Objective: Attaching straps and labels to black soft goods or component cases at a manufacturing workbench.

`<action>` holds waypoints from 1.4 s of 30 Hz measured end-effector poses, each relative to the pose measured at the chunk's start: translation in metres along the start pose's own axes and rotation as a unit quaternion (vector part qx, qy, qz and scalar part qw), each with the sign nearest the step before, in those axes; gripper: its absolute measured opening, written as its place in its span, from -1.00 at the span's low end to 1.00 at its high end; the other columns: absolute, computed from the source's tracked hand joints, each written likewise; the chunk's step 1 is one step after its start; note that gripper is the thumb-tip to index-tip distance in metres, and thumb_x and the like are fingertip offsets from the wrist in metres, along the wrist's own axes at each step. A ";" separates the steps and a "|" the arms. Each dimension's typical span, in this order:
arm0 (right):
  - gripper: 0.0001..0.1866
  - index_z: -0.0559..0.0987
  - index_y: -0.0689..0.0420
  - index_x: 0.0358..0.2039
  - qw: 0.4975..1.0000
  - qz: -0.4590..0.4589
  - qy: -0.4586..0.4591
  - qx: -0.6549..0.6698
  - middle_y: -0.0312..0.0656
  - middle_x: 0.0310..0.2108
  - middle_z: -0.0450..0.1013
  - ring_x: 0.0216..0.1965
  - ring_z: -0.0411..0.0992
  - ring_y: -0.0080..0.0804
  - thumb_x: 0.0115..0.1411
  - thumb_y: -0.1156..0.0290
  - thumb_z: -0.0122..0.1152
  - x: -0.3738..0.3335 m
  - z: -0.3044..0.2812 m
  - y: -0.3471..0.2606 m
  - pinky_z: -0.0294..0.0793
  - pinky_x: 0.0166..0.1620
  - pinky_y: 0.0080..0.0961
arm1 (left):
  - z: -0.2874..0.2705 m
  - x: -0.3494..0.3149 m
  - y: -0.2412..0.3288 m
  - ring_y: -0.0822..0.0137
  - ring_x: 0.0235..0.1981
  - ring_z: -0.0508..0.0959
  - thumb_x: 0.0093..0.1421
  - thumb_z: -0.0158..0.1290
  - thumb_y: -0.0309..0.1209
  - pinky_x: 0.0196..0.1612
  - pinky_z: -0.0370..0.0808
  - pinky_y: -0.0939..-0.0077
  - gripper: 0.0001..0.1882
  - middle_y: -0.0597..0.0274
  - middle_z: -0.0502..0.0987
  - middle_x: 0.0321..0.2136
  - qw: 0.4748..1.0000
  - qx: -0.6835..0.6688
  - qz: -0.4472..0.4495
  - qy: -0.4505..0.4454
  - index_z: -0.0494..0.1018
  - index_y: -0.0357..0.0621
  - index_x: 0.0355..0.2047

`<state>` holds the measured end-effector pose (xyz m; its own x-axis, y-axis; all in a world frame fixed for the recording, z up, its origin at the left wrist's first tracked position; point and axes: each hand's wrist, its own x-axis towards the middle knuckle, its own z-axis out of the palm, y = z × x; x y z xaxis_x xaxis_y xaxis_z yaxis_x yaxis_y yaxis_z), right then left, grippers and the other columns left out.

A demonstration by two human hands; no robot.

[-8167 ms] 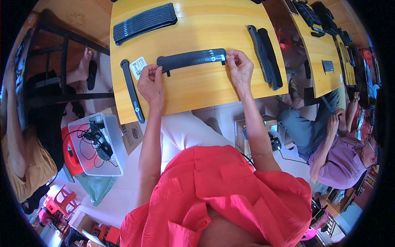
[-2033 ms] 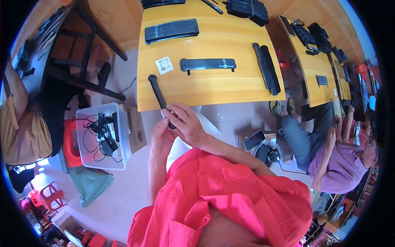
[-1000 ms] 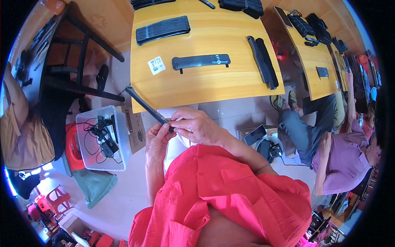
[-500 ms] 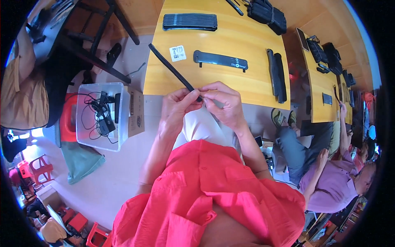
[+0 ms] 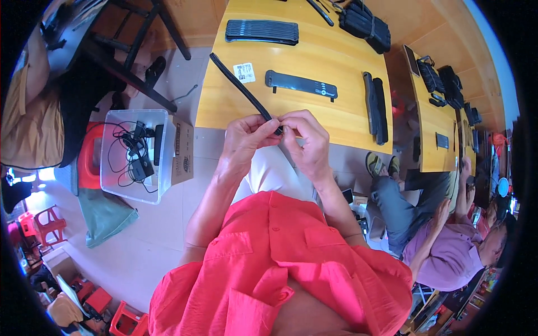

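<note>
A long, narrow black strip [image 5: 238,85] slants up and left from my fingers, its far part over the yellow table. My left hand [image 5: 246,137] is closed around its near end, thumb on top. At that same end, my right hand [image 5: 307,140] pinches with thumb and fingertips, which hide the tip. Just beyond my hands, a flat black strap-like panel [image 5: 301,84] with small tabs lies on the table [image 5: 330,120]. A white printed label [image 5: 244,72] lies beside the held strip.
A stack of black strips [image 5: 261,32] sits farther back, and two dark bands [image 5: 376,107] lie at the right edge. Bundled black pieces [image 5: 365,27] are at the far right. A clear bin [image 5: 162,185] with cables stands left. A person in purple [image 5: 445,255] sits at right.
Both hands stay at the near end of the strip, and my fingers have shifted slightly there. The whole view has moved a little; the things on the table keep their places.
</note>
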<state>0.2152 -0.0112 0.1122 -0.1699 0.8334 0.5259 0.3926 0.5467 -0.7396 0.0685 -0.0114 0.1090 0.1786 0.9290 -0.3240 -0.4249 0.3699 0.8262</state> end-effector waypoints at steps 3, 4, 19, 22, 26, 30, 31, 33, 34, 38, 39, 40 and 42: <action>-0.88 0.47 0.31 -0.40 0.997 0.044 0.016 0.058 -0.09 -0.40 0.40 -0.48 0.45 -0.30 0.00 0.71 0.07 -0.001 0.004 -0.001 0.47 -0.46 -0.57 | 0.000 0.000 0.000 0.46 -0.47 0.55 0.12 0.12 -0.39 -0.33 0.52 0.64 -0.78 0.18 0.55 -0.46 1.000 0.008 0.006 -0.001 0.50 -0.33 -0.32; -0.89 0.47 0.31 -0.40 0.995 0.063 0.023 0.073 -0.09 -0.39 0.40 -0.47 0.45 -0.30 0.00 0.71 0.07 -0.002 0.006 0.000 0.46 -0.47 -0.56 | 0.000 0.000 0.001 0.46 -0.46 0.55 0.12 0.12 -0.39 -0.33 0.52 0.64 -0.78 0.17 0.55 -0.45 1.000 0.022 0.014 0.000 0.49 -0.33 -0.32; -0.87 0.46 0.30 -0.44 0.999 -0.005 0.026 -0.046 -0.07 -0.49 0.38 -0.55 0.44 -0.20 -0.05 0.72 0.13 -0.008 0.011 -0.004 0.43 -0.53 -0.45 | -0.006 -0.001 0.003 0.47 -0.40 0.54 0.13 0.07 -0.47 -0.31 0.52 0.63 -0.68 0.18 0.52 -0.39 0.998 0.053 0.026 -0.032 0.38 -0.37 -0.11; -0.90 0.45 0.30 -0.45 0.999 0.022 0.026 -0.013 -0.08 -0.52 0.36 -0.56 0.44 -0.25 -0.04 0.71 0.11 -0.007 0.012 -0.004 0.44 -0.54 -0.48 | -0.009 0.000 0.000 0.45 -0.39 0.54 0.13 0.06 -0.49 -0.31 0.52 0.62 -0.69 0.17 0.52 -0.39 0.997 0.059 0.021 -0.043 0.37 -0.38 -0.12; -0.94 0.44 0.31 -0.46 0.993 0.097 0.017 0.060 -0.14 -0.53 0.37 -0.57 0.45 -0.44 0.00 0.69 0.07 -0.009 0.011 0.000 0.46 -0.54 -0.57 | -0.007 -0.001 0.005 0.44 -0.39 0.54 0.13 0.06 -0.51 -0.30 0.52 0.62 -0.70 0.16 0.52 -0.39 0.997 0.066 0.014 -0.045 0.37 -0.38 -0.12; -0.96 0.43 0.32 -0.47 0.948 0.225 0.008 0.223 -0.21 -0.52 0.38 -0.56 0.43 -0.57 0.01 0.68 0.07 -0.012 0.005 0.005 0.45 -0.54 -0.61 | -0.004 -0.002 0.008 0.42 -0.41 0.55 0.12 0.06 -0.53 -0.32 0.53 0.63 -0.71 0.14 0.52 -0.40 0.996 0.069 0.002 -0.063 0.36 -0.41 -0.15; -0.98 0.43 0.32 -0.48 0.921 0.270 -0.004 0.282 -0.24 -0.52 0.38 -0.56 0.43 -0.60 0.02 0.68 0.07 -0.011 0.002 0.005 0.44 -0.55 -0.61 | -0.004 -0.002 0.007 0.42 -0.44 0.55 0.11 0.06 -0.54 -0.34 0.54 0.63 -0.72 0.12 0.52 -0.43 0.995 0.071 0.008 -0.066 0.36 -0.43 -0.17; -0.99 0.44 0.32 -0.49 0.887 0.313 -0.016 0.339 -0.26 -0.53 0.37 -0.56 0.42 -0.63 0.03 0.67 0.07 -0.012 0.003 0.007 0.43 -0.55 -0.61 | -0.003 -0.003 0.005 0.41 -0.45 0.55 0.11 0.03 -0.54 -0.37 0.52 0.62 -0.74 0.12 0.52 -0.46 0.996 0.078 0.010 -0.051 0.36 -0.43 -0.19; -0.99 0.44 0.32 -0.49 0.922 0.273 -0.022 0.275 -0.26 -0.54 0.36 -0.58 0.41 -0.61 0.03 0.67 0.07 -0.014 0.005 0.011 0.42 -0.56 -0.62 | -0.002 -0.002 0.003 0.41 -0.46 0.55 0.11 0.01 -0.54 -0.40 0.50 0.60 -0.75 0.12 0.52 -0.49 0.996 0.084 0.011 -0.036 0.37 -0.43 -0.20; -0.97 0.42 0.29 -0.51 0.994 0.096 -0.002 0.058 -0.22 -0.58 0.31 -0.62 0.39 -0.53 0.01 0.67 0.06 -0.003 0.007 -0.004 0.38 -0.57 -0.62 | 0.009 -0.009 -0.002 -0.04 -0.56 0.47 0.13 -0.15 -0.42 -0.46 0.35 0.20 -0.79 -0.13 0.42 -0.65 0.912 0.393 0.099 0.064 0.35 -0.38 -0.40; -0.97 0.42 0.29 -0.51 0.994 0.096 -0.002 0.059 -0.22 -0.58 0.31 -0.62 0.39 -0.53 0.01 0.67 0.06 -0.002 0.008 -0.007 0.38 -0.57 -0.62 | 0.008 -0.011 -0.001 -0.04 -0.56 0.47 0.13 -0.15 -0.42 -0.46 0.35 0.20 -0.79 -0.13 0.42 -0.65 0.912 0.393 0.099 0.065 0.35 -0.38 -0.40; -0.95 0.42 0.29 -0.51 0.995 0.086 -0.019 0.047 -0.22 -0.58 0.31 -0.60 0.39 -0.52 -0.02 0.69 0.08 -0.003 0.007 -0.008 0.38 -0.54 -0.63 | 0.008 -0.013 -0.002 -0.11 -0.55 0.44 0.14 -0.18 -0.40 -0.45 0.33 0.16 -0.78 -0.17 0.40 -0.66 0.899 0.418 0.112 0.065 0.35 -0.36 -0.44; -0.92 0.41 0.30 -0.51 0.997 0.057 -0.035 0.029 -0.21 -0.57 0.32 -0.58 0.38 -0.54 -0.05 0.72 0.08 -0.003 0.006 -0.011 0.37 -0.53 -0.66 | 0.007 -0.017 0.000 -0.18 -0.54 0.42 0.15 -0.21 -0.37 -0.45 0.32 0.12 -0.76 -0.20 0.39 -0.66 0.886 0.442 0.126 0.064 0.34 -0.34 -0.47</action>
<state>0.2062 -0.0189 0.1161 -0.1911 0.8925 0.4085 0.3607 0.4509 -0.8165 0.0717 -0.0270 0.1176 0.0516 0.9954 -0.0809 0.4349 0.0505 0.8991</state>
